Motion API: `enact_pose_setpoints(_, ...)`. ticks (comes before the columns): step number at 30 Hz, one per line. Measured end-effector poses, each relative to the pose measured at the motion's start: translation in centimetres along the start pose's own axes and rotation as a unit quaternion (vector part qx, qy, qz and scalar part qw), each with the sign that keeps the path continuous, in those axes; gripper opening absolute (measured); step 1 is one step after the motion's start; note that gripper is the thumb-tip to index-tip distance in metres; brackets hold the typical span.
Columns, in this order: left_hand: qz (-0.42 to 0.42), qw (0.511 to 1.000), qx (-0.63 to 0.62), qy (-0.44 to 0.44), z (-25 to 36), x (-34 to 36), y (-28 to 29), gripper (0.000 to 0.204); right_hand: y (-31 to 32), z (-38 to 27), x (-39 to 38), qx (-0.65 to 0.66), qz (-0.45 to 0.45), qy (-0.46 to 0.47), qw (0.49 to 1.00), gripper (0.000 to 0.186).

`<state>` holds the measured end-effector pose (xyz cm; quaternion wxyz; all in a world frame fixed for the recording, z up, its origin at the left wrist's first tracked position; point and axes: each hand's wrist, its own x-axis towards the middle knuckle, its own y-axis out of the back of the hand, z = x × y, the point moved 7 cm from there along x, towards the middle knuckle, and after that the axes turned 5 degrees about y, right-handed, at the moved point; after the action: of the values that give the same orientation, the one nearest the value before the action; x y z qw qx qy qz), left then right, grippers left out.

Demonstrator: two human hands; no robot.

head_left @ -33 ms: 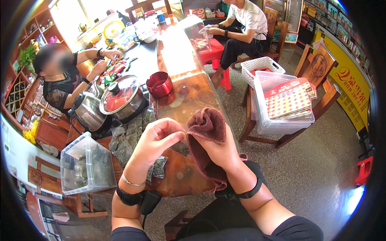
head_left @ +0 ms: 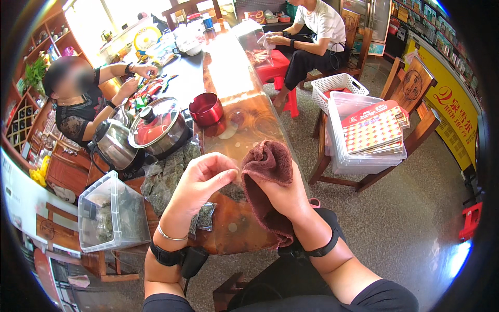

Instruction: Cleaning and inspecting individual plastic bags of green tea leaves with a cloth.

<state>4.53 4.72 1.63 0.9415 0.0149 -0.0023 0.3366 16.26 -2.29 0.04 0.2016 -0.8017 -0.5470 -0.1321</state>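
Note:
A brown towel (head_left: 267, 200) is bunched over the fingers of my right hand (head_left: 286, 195), which grips it, and its loose end hangs down to the table's near edge. The towel hides most of those fingertips. Just left of it my left hand (head_left: 205, 179) is raised above the table, fingers curled and their tips close to the thumb. Whether something small is pinched there I cannot make out. Beneath and beside my left wrist lie clear bags of dark dried leaves (head_left: 169, 174). Beyond both hands a shiny red metal bowl (head_left: 206, 110) stands on the wooden table (head_left: 236, 229).
A lidded steel pot (head_left: 158, 127) and a kettle (head_left: 112, 143) stand at left, above a clear bin (head_left: 112, 213) of bags. At right, a chair carries a clear box (head_left: 364, 164) of patterned cards. One person (head_left: 78, 99) works across the table; another (head_left: 319, 36) sits farther back.

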Motion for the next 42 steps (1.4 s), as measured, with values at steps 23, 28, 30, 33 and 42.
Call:
enact_pose_setpoints(23, -0.062, 0.994, 0.081, 0.046, -1.4, -0.2, -0.6, 0.012, -0.7, -0.2, -0.1, -0.061, -0.054, -0.002, 0.997, 0.033)
enact_pose_setpoints(28, -0.068, 0.987, 0.141, 0.048, -0.8, -0.2, -0.5, 0.010, 0.1, 0.5, 0.2, -0.002, 0.000, -0.004, 1.000, 0.036)
enact_pose_setpoints(30, -0.064, 0.985, 0.145, 0.068, -1.2, -0.2, -0.3, 0.010, 0.5, -0.2, 0.3, 0.055, 0.024, -0.002, 0.998, 0.036)
enact_pose_setpoints(33, -0.076, 0.990, 0.105, 0.061, -1.4, -0.3, -0.6, 0.010, -0.5, -0.4, -0.1, 0.027, -0.028, 0.023, 0.999, 0.033)
enact_pose_setpoints(42, -0.070, 0.987, 0.135, 0.045, -1.5, -0.2, -0.7, 0.016, -0.6, 0.0, 0.2, -0.074, -0.035, 0.018, 0.996, 0.030)
